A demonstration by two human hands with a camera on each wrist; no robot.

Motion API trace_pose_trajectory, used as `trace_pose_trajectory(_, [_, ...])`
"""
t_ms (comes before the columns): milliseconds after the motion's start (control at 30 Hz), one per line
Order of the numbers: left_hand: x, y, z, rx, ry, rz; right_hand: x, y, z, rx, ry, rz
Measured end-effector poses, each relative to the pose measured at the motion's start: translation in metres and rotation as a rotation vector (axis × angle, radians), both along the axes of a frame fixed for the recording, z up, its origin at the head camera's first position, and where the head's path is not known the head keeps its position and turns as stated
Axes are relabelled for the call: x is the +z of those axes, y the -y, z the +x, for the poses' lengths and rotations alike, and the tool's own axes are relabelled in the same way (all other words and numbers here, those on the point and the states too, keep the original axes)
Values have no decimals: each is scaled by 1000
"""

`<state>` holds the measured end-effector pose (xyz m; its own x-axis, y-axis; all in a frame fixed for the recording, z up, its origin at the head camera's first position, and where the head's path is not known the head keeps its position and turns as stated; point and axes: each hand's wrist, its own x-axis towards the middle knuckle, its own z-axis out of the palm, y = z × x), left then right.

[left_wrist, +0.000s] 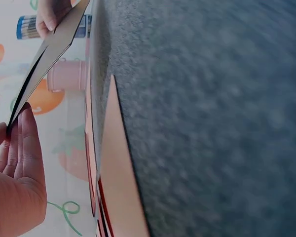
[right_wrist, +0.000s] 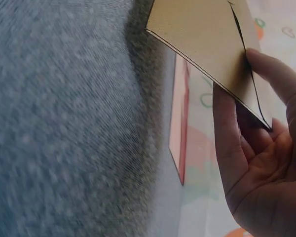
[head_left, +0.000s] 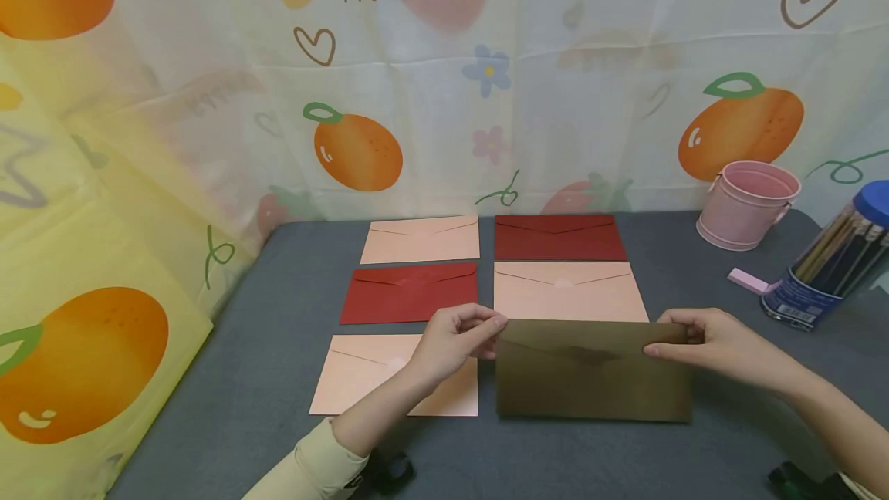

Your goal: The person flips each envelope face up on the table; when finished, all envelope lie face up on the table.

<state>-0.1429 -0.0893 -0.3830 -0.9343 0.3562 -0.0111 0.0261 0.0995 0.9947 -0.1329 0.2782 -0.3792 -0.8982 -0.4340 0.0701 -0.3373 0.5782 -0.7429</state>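
Note:
A dark olive-brown envelope (head_left: pixel 590 384) is held up by both hands, tilted above the table. My left hand (head_left: pixel 454 342) pinches its upper left corner between thumb and fingers. At the upper right edge my right hand (head_left: pixel 722 346) grips it, thumb on the flap side and fingers behind, as the right wrist view shows. Beyond it lie a pink envelope (head_left: pixel 566 295) and a dark red envelope (head_left: pixel 559 238). In the left column are a pink envelope (head_left: pixel 420 241), a red envelope (head_left: pixel 410 295) and a nearer pink envelope (head_left: pixel 354 373), partly covered by my left forearm.
A pink bucket (head_left: pixel 739 211) stands at the back right. Near it are a clear jar of pencils (head_left: pixel 826 268) with a blue lid and a small pink block (head_left: pixel 748 281). The grey tabletop (head_left: pixel 229 407) meets a fruit-printed curtain (head_left: pixel 430 99) behind and at the left.

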Motion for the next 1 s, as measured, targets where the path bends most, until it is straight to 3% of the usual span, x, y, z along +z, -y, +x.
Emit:
trace_pose_trajectory(200, [-6, 5, -2, 0, 28, -47, -4, 6, -4, 4, 19, 15])
trace_pose_trajectory(433, [-7, 8, -2, -4, -20, -133, -5, 9, -7, 18, 132, 6])
trace_pose_trajectory(533, [-8, 9, -2, 0, -37, -161, -6, 10, -9, -13, 149, 54])
trace_pose_trajectory(767, [-14, 12, -4, -18, -67, -215, -8, 13, -8, -100, 28, 239])
trace_pose_trajectory(1000, [-14, 11, -3, -24, -151, -372, -12, 17, -6, -128, -59, 307])
